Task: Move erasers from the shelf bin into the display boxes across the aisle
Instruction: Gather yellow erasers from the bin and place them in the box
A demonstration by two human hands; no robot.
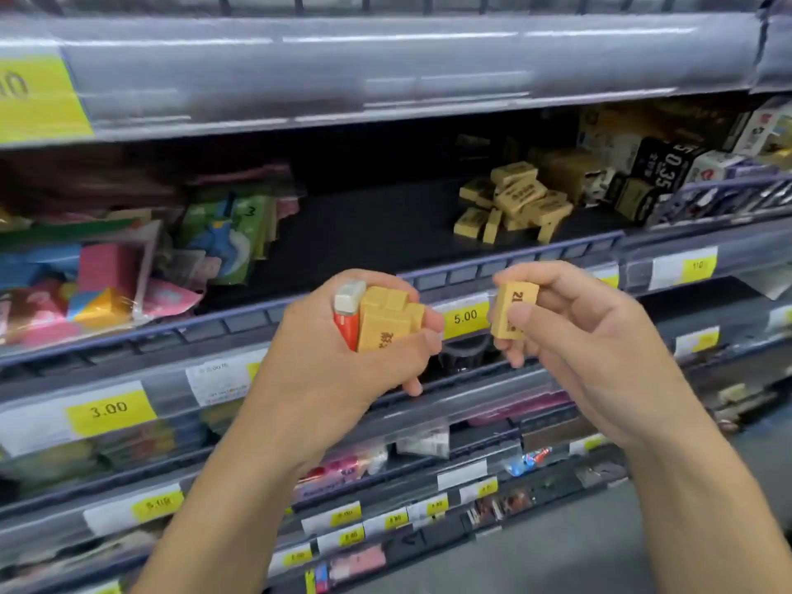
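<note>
a pile of erasers [512,201] is lying far back on the right of the shelf [385,233], with boxes [660,165] sitting to its right and packets [223,233] to its left. nearer, the left hand [364,349] is holding several erasers [388,321] left of the right hand [570,336], which is pinching one eraser [512,308].

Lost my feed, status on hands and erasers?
Left hand grips several tan erasers plus an orange-sleeved one. Right hand pinches one eraser. Loose pile remains on the shelf.
</note>
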